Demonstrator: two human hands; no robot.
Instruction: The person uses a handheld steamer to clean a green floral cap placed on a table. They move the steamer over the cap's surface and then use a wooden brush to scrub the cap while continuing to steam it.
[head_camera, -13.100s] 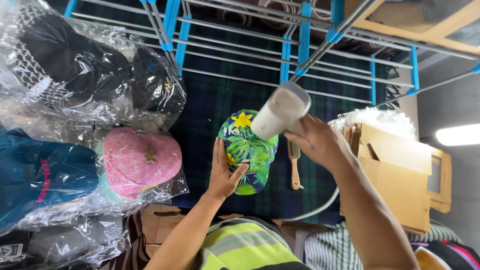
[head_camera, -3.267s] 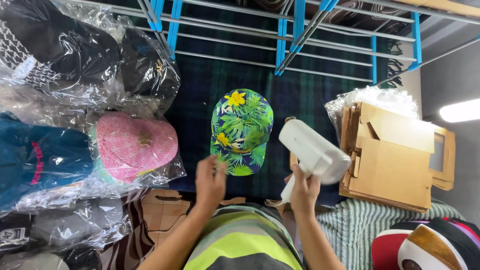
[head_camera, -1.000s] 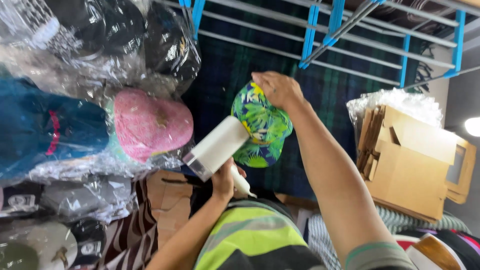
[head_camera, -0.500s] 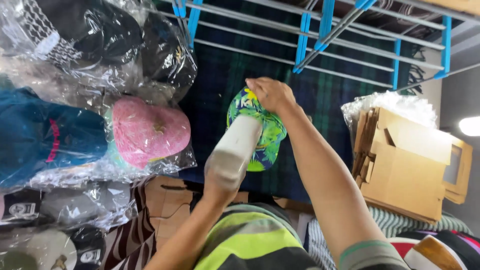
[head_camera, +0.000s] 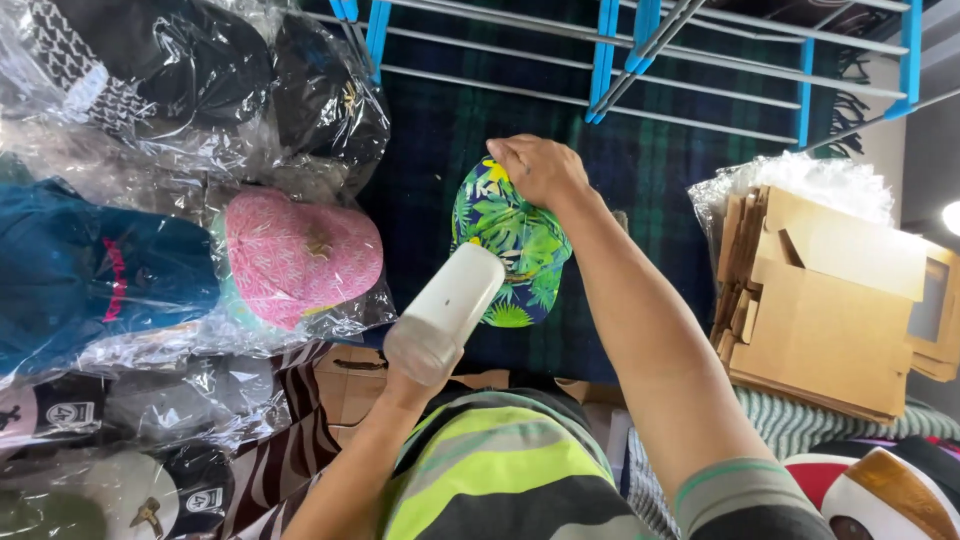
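A cap (head_camera: 510, 240) with a green, blue and yellow leaf print lies on a dark plaid blanket (head_camera: 440, 140). My right hand (head_camera: 540, 168) reaches over it and grips its far edge. My left hand (head_camera: 398, 386) holds a white lint roller (head_camera: 447, 312) by the handle. The roller's head points toward the cap and hovers just over its near left side. Most of my left hand is hidden behind the roller.
Bagged caps lie on the left: a pink one (head_camera: 300, 255), a blue one (head_camera: 90, 270), black ones (head_camera: 190, 70). Flat cardboard boxes (head_camera: 830, 300) are stacked on the right. A blue and grey drying rack (head_camera: 640, 60) stands beyond the cap.
The roller has drawn back from the cap's crown toward me and to the left. My right hand has stayed on the cap's far edge.
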